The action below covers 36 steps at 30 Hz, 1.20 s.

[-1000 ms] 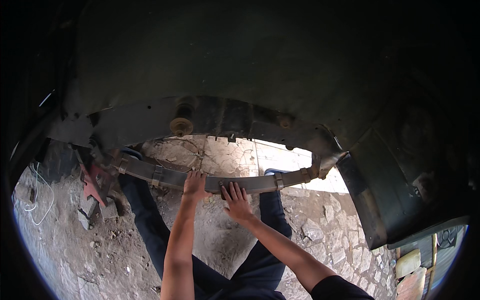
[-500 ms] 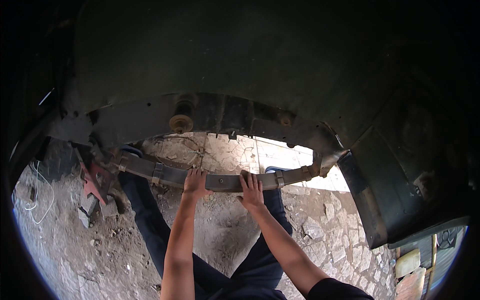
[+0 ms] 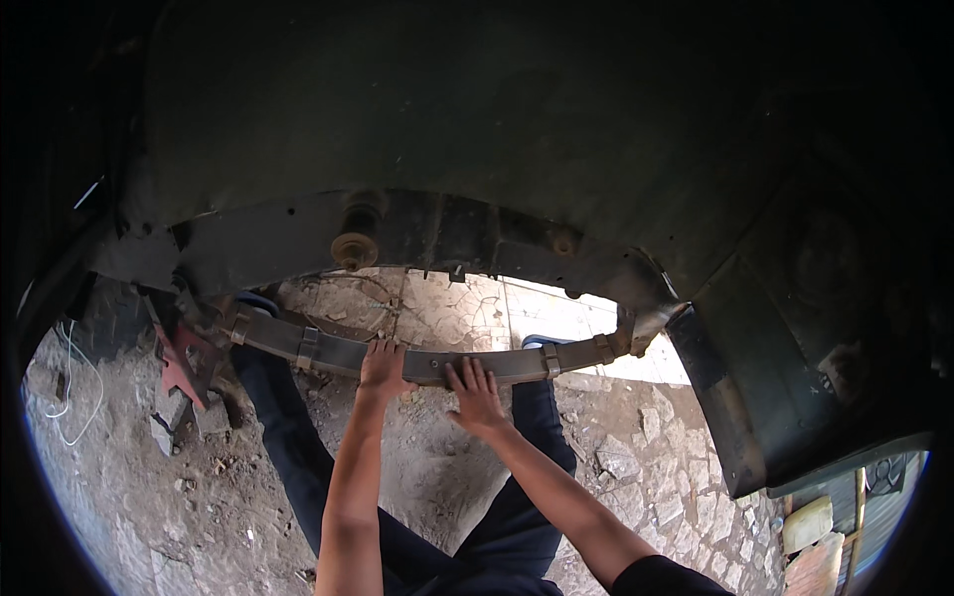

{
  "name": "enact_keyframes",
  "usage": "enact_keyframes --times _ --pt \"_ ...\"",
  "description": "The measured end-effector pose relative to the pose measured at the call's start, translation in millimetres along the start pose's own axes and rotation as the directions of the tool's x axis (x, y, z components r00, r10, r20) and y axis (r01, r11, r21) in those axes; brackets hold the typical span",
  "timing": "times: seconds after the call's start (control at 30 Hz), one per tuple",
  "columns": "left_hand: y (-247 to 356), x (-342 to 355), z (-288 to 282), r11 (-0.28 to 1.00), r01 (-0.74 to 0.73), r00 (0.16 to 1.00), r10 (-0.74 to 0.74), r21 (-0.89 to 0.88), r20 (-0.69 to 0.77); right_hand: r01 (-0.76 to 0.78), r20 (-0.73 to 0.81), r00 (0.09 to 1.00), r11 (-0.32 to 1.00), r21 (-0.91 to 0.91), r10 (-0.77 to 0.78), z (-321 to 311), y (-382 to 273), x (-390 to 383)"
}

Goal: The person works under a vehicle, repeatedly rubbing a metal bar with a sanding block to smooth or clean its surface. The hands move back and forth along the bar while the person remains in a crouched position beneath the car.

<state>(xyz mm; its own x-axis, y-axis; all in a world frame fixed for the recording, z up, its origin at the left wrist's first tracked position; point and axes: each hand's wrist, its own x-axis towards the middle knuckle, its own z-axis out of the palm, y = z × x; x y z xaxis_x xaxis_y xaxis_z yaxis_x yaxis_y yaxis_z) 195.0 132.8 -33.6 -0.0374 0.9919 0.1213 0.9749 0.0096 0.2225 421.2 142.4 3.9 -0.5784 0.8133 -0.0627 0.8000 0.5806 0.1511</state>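
A dark leaf spring (image 3: 331,352) runs across in front of me under a vehicle body, curved and banded with metal clips. My left hand (image 3: 383,370) is closed over its middle, fingertips at the far edge and thumb at the near edge. My right hand (image 3: 479,402) rests a little to the right, with its fingers spread and lying on the spring's face near a small centre bolt (image 3: 434,365). The spring's right end meets a bracket (image 3: 631,333) on the vehicle's frame rail (image 3: 268,241). Its left end is in shadow.
A red jack stand (image 3: 181,363) is at the left on broken blocks (image 3: 171,409). A rusty round bump stop (image 3: 354,248) hangs from the frame rail. At the right hangs a dark body panel (image 3: 720,407). My legs straddle the dirt and stone ground (image 3: 427,457); a white cord (image 3: 84,422) lies left.
My right hand has slid left along the leaf spring and slightly toward me, closer to the left hand. The left hand stays on the spring. The view has shifted slightly.
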Motion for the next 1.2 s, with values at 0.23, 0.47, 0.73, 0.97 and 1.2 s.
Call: enact_keyframes --times 0.23,0.47,0.73,0.97,1.2 --pt "7.3 -1.0 -4.2 1.0 -0.003 1.0 0.003 -0.016 0.014 -0.191 -0.033 0.981 0.98 0.053 0.193 12.1 15.1 8.7" --pt "-0.5 1.0 8.7 1.0 -0.015 0.997 0.015 0.011 -0.08 0.049 -0.072 0.996 0.997 0.055 -0.045 10.1 2.5 7.8" --pt "1.7 -0.6 6.8 1.0 -0.02 0.999 0.019 -0.013 -0.045 0.017 -0.06 0.998 1.0 0.019 -0.015 12.6 -14.7 7.2" --pt "4.5 -1.3 3.7 1.0 -0.006 1.0 0.006 0.001 0.001 0.071 -0.048 0.996 0.997 -0.017 -0.072 20.6 -14.3 6.2" --pt "1.8 0.9 0.8 1.0 0.007 1.0 -0.008 -0.005 -0.024 -0.108 -0.105 0.989 0.991 -0.081 0.099 19.1 -0.1 15.4"
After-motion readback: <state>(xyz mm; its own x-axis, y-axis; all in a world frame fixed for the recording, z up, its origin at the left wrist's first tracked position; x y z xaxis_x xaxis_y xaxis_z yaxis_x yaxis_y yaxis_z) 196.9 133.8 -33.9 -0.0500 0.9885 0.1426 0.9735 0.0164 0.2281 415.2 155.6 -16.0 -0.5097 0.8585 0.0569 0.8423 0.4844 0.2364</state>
